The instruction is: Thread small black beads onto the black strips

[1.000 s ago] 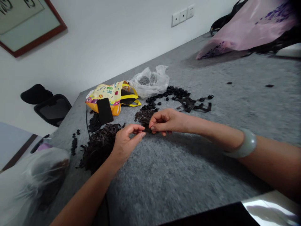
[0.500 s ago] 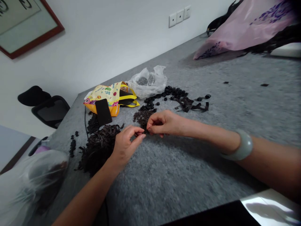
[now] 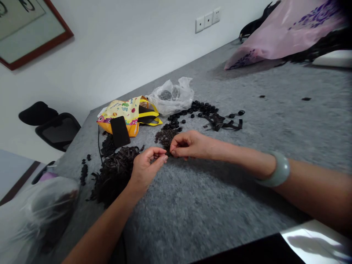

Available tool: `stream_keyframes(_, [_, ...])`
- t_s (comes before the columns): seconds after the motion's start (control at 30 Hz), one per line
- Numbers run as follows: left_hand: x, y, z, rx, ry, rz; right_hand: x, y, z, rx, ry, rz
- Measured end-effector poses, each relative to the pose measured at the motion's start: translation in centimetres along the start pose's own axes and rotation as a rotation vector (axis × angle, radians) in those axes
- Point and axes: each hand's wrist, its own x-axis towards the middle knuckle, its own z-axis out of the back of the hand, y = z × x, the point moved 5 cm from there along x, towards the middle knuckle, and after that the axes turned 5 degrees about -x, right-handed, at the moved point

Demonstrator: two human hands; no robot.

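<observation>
**Left hand** (image 3: 145,168) and **right hand** (image 3: 189,145): close together at mid-view, palms apart, fingertips almost meeting above the desk (image 3: 209,209), which has a grey felt top. Each hand pinches thumb against fingers. Anything held in either pinch is too small to tell.

**On the right forearm:** a pale green bangle (image 3: 273,172), behind the right hand.

**Nearest the hands:** a heap of small black pieces (image 3: 165,138), directly beneath and just beyond the right fingertips. A tangled pile of black strips (image 3: 114,176) lies touching the left hand's far side.

**Beyond the hands:** black buttons (image 3: 198,109) in a loose band, with a tangle of black ribbon (image 3: 221,124) at their right end. A yellow tote bag (image 3: 118,121) lies past the strips, with a black phone (image 3: 119,131) on it. A clear plastic bag (image 3: 172,97) sits just behind the tote bag.

**Left of the left hand:** a small scatter of black bits (image 3: 84,171), and a plastic bag with dark contents (image 3: 38,212) at the desk's edge.

**Farthest off:** a pink plastic bag (image 3: 283,33), wall sockets (image 3: 206,20), a framed picture (image 3: 30,33) and a black chair (image 3: 57,131).

**Step in hand (judged):** fine fingertip work over the small black pieces. The next move appears to call for a steady, precise pinch.
</observation>
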Motion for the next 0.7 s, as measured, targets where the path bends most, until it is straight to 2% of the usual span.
stream_keyframes(0.2, [0.2, 0.0, -0.1, -0.129, -0.027, 0.067, -0.3, 0.5, -0.2, -0.053, -0.14, 0.068])
stream_keyframes(0.37, [0.2, 0.1, -0.2, -0.16, -0.03, 0.074, -0.3, 0.5, -0.5, -0.051, -0.16, 0.087])
stream_keyframes(0.7, [0.1, -0.1, -0.4, -0.178, -0.027, 0.071, -0.8, 1.6, -0.5, -0.278, -0.216, 0.175])
